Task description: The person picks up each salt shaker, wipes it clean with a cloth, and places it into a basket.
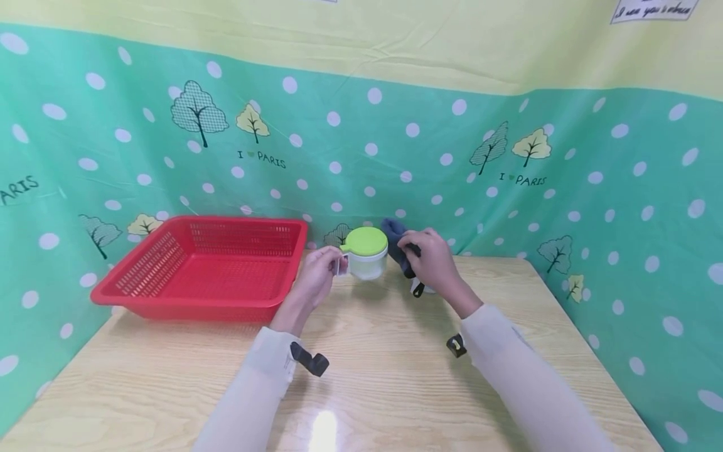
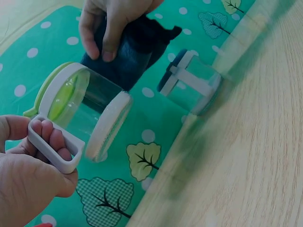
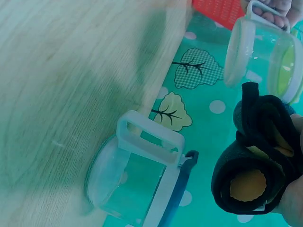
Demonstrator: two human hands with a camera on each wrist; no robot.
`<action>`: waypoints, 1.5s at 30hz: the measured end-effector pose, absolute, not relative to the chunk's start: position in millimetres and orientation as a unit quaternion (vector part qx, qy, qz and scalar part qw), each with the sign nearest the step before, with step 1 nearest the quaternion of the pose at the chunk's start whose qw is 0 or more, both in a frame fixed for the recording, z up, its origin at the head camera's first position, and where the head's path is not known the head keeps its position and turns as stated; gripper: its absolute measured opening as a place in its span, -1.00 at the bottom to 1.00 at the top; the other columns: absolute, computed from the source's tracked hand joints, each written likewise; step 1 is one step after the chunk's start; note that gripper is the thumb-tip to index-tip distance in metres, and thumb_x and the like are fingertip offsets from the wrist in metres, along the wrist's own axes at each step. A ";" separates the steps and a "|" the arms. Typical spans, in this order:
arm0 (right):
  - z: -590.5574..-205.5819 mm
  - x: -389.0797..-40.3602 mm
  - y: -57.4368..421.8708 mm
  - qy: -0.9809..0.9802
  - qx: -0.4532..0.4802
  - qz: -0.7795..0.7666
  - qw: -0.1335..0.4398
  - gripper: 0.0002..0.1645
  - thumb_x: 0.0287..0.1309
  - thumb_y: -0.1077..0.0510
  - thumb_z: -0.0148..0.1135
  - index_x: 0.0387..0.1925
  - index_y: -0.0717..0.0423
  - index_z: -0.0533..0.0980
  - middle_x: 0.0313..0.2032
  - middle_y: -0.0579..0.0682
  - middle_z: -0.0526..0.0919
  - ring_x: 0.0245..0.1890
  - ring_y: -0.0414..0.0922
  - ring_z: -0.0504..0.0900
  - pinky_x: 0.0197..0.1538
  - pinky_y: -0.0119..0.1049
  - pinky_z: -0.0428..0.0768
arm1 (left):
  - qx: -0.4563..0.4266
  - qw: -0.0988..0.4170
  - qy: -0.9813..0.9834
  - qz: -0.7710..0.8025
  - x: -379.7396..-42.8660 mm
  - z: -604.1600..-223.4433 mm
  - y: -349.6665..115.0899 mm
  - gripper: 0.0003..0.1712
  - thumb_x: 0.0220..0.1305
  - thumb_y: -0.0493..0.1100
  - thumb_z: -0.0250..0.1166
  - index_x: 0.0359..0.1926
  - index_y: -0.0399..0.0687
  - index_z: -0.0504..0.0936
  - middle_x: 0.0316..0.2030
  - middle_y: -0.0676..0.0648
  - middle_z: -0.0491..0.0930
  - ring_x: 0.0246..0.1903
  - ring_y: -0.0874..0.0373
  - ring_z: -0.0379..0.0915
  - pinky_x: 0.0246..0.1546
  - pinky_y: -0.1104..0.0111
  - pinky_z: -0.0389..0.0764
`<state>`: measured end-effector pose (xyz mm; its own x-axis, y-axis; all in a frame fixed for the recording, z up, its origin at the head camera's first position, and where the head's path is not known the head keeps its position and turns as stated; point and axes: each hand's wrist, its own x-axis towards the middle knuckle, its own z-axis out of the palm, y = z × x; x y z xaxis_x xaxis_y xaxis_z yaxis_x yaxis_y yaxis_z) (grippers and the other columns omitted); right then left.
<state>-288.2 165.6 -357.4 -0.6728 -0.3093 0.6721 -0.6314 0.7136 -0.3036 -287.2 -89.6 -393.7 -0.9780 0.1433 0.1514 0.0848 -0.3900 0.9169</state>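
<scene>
My left hand point(image 1: 315, 276) grips the white handle of a clear storage jar point(image 1: 368, 267) with a bright green lid, lifted above the table. In my right hand point(image 1: 433, 262) a dark blue cloth point(image 1: 393, 242) with black edging is pinched, rolled and folded, close beside that jar; I cannot tell whether they touch. The right wrist view shows the roll's open end and a tan inside. Below my right hand a second clear jar point(image 3: 135, 182), with a white handle and dark lid point(image 2: 172, 71), stands on the table, mostly hidden in the head view.
A red slotted plastic basket point(image 1: 194, 307) stands at the left rear of the wooden table point(image 1: 390, 383). Behind it hangs a green dotted curtain point(image 1: 350, 132) printed with trees, which also runs along both sides.
</scene>
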 end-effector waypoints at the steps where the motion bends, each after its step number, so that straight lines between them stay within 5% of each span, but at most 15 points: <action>1: -357.0 -290.3 164.6 -0.877 0.264 0.269 0.298 -0.88 0.18 0.37 0.40 -0.24 0.18 0.73 -0.14 0.09 0.79 -0.17 0.09 0.62 -0.02 -0.01 0.64 | 0.104 0.017 0.550 0.829 -287.3 -393.3 -89.4 -0.71 0.45 -0.40 -0.05 -0.40 -0.17 0.51 -0.40 -0.05 0.50 -0.27 0.13 0.41 -0.08 0.38 0.46; 34: -380.1 -247.0 150.3 -0.859 0.352 0.254 0.271 -0.81 0.06 0.41 0.47 -0.29 0.13 0.74 -0.18 0.05 0.79 -0.14 0.05 0.66 -0.09 -0.04 0.70 | 0.050 -0.020 0.557 0.829 -301.8 -397.7 -86.2 -0.78 0.45 -0.41 0.01 -0.37 -0.26 0.52 -0.38 -0.06 0.49 -0.26 0.11 0.41 -0.09 0.36 0.50; 45: -382.1 -239.3 138.5 -0.883 0.346 0.234 0.216 -0.79 0.11 0.40 0.45 -0.27 0.06 0.75 -0.16 0.00 0.79 -0.11 0.03 0.67 -0.01 -0.01 0.69 | 0.044 -0.038 0.540 0.839 -308.8 -401.1 -74.2 -0.71 0.39 -0.44 0.04 -0.47 -0.15 0.53 -0.46 -0.05 0.49 -0.35 0.12 0.41 -0.21 0.36 0.46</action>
<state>-239.3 138.5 -382.1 -0.6671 -0.5102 0.5429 -0.7119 0.6512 -0.2629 -308.8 -74.2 -401.1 -0.9932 -0.0165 0.1155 0.1120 -0.4129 0.9039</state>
